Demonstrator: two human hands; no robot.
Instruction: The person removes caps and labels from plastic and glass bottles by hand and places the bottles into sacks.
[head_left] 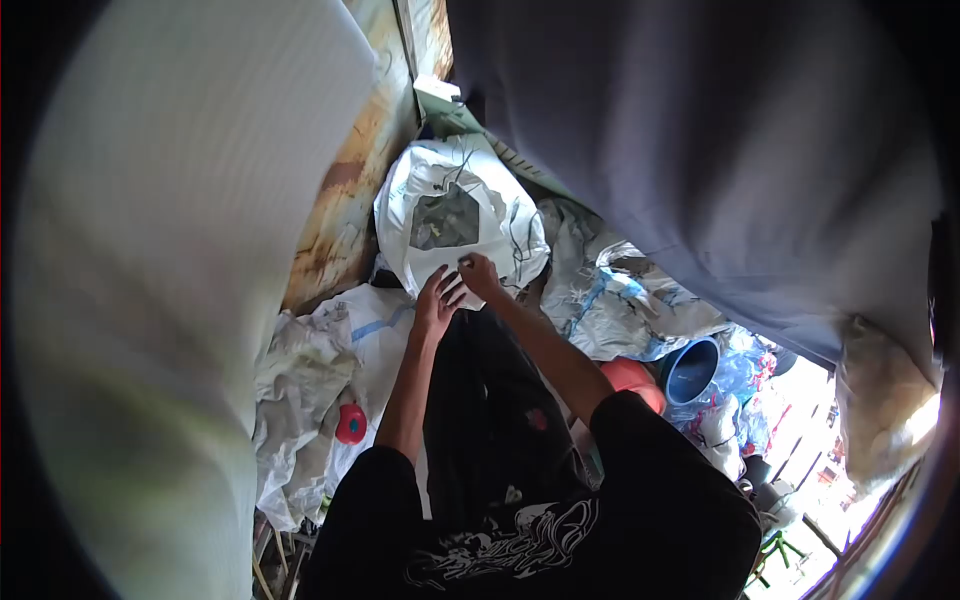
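Observation:
A large white woven sack (400, 190) stands in front of me, its mouth open towards me. Inside lies a heap of greyish, crumpled, see-through pieces (447, 218), too small to name. My left hand (438, 300) is at the near side of the sack, with its fingers apart and nothing visible in them. Close beside it, my right hand (480, 274) is closed in front of the near rim. Whatever its fingers hold, if anything, is hidden.
Crumpled white sacks (300, 380) lie to the left, with a round red thing (351, 424) on them. More sacks (630, 310), a blue tub (690, 370) and a red rounded object (632, 380) are on the right. A rusty wall (335, 215) and hanging dark cloth (700, 150) flank the sack.

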